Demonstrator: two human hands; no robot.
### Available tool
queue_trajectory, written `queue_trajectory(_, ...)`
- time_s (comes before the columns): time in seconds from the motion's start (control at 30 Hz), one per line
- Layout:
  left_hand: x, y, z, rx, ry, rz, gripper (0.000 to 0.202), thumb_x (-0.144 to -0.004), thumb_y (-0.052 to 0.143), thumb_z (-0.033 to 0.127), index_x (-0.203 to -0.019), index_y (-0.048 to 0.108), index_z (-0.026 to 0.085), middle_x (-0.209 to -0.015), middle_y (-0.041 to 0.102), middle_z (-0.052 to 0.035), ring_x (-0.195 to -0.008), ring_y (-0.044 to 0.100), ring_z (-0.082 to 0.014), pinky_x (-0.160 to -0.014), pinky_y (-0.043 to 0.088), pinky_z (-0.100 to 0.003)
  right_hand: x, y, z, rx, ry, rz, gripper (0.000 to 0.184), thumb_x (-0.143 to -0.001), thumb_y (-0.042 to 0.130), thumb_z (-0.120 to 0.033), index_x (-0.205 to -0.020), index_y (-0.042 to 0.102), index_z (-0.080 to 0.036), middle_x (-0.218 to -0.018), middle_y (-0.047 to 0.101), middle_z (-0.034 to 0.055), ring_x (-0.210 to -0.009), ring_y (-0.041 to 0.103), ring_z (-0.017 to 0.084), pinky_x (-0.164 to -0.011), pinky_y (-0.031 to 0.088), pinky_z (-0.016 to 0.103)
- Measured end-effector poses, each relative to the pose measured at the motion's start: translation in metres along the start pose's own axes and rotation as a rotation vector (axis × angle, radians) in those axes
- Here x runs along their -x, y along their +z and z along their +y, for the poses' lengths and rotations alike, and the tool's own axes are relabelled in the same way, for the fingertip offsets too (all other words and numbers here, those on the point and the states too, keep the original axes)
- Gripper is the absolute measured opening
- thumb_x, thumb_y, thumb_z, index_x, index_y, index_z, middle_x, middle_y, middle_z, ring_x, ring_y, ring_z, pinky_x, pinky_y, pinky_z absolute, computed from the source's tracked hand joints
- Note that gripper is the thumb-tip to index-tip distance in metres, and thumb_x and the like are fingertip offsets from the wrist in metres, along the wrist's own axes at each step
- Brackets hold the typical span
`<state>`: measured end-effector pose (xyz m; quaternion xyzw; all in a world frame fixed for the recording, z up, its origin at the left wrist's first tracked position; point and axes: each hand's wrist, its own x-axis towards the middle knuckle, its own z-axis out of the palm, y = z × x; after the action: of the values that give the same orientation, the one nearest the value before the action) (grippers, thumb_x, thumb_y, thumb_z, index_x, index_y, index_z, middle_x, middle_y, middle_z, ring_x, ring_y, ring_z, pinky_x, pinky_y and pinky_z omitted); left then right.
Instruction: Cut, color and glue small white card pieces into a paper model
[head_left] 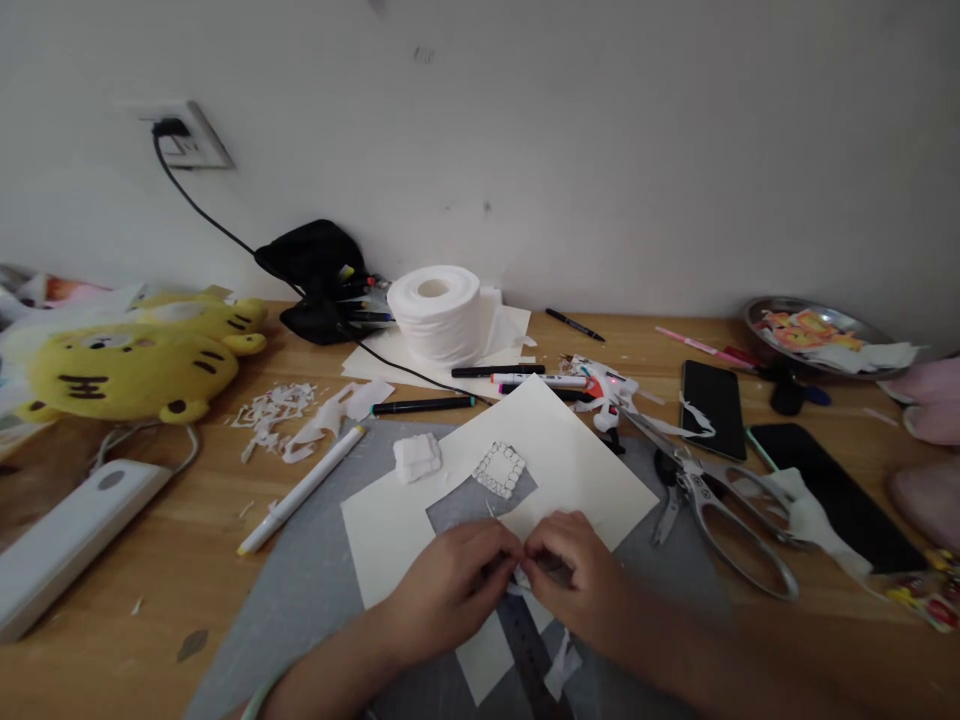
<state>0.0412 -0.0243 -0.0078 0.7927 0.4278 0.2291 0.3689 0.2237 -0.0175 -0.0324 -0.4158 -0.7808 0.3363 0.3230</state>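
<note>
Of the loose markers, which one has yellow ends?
The long white marker with yellow ends, lying diagonally left of the cream paper. The orange-ended white marker lies farther back; the teal-ended black marker shows no yellow.

Paper on mat, w/ tissue roll behind, scissors to R, plush toy far L.

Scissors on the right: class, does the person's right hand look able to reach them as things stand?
Probably yes: the scissors lie to the right of the right hand, their nearer handle loop uncovered. That hand would likely first have to leave its work beside the left hand.
</note>
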Motion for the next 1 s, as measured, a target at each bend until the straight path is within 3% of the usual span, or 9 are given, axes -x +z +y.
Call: queue_trajectory(1.0, 0.0003, -0.002, -0.0003, -0.024, -0.011, -0.045, 0.017, -0.086, 0.042, 0.013, -0.086, 0.058, 0.019, -0.084, 0.065, -0.002, -0.078, 0.06, -0.0136, -0.07, 0.045, -0.023, -0.0011, -0.0006, 0.0008, 0.045, -0.028, -0.044, 0.008, -0.074, 0.058, -0.013, -0.068, 0.056, -0.018, -0.066, 0.059, -0.0008, -0.068, 0.054, 0.014, -0.071, 0.038, 0.03)
